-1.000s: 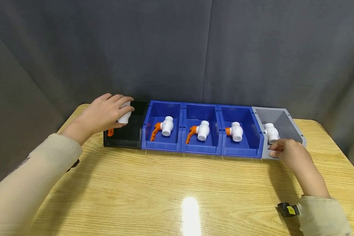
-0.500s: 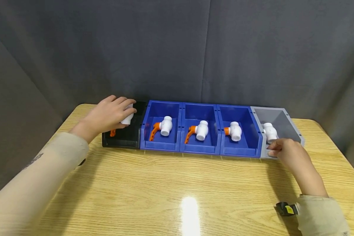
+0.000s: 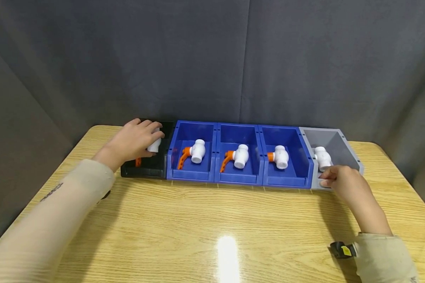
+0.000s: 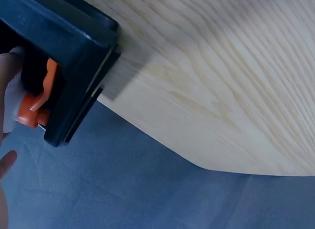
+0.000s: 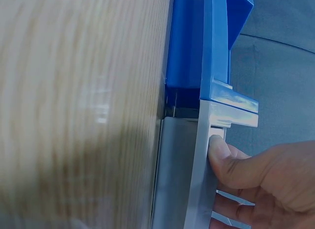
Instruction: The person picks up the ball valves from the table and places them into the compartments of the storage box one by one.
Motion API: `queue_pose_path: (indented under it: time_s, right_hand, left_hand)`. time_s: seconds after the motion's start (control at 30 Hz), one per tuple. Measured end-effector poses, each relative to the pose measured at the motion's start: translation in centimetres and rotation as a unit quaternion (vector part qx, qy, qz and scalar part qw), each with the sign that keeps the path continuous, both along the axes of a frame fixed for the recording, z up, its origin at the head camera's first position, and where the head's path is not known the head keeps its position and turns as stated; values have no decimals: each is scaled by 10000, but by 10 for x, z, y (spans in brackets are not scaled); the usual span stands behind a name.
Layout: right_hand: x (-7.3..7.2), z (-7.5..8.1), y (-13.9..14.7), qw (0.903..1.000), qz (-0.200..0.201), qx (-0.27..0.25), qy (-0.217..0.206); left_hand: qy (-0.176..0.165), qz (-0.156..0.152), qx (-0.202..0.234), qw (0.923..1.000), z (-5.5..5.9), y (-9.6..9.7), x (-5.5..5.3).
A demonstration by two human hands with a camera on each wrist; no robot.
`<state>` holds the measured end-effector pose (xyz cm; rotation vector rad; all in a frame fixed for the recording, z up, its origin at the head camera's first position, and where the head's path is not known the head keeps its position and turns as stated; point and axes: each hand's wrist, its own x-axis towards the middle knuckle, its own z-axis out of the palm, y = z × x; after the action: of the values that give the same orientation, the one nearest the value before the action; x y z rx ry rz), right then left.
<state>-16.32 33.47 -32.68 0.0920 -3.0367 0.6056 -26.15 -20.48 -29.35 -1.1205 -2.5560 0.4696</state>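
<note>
In the head view, my left hand (image 3: 136, 139) is over the black bin (image 3: 152, 173) at the left end of the row, gripping a white ball valve (image 3: 155, 145). The valve's orange handle (image 4: 48, 86) shows inside the bin in the left wrist view. My right hand (image 3: 347, 184) has bent fingers at the front of the grey bin (image 3: 354, 155), thumb and forefinger close together by the lip. Another white valve (image 3: 323, 159) lies in that bin just beyond the fingertips. In the right wrist view the thumb (image 5: 221, 150) touches the lip; whether anything is pinched is hidden.
Between the end bins stand a left blue bin (image 3: 194, 177), a middle blue bin (image 3: 237, 179) and a right blue bin (image 3: 287, 182). Each contains a white valve with orange on it. The bins sit on a wooden table (image 3: 184, 228) before a dark curtain (image 3: 212, 59).
My left hand has moved slightly right and down over the black bin, holding the valve. The right hand stays at the grey bin's front. The whole scene shifts slightly left.
</note>
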Motion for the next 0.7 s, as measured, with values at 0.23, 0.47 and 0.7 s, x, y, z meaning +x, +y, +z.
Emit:
queue_pose_path:
  time_s: [0.23, 0.47, 0.7]
  right_hand:
    - [0, 0, 0, 10000, -40, 8, -58]
    - [0, -1, -1, 10000, -19, 2, 11]
    - [0, -1, -1, 10000, 10, 29, 78]
  left_hand:
    - [-295, 414, -326, 9982, -6, 7, -1]
    - [-632, 718, -522, 9940, -10, 11, 0]
    - [-935, 935, -500, 9900, -13, 16, -2]
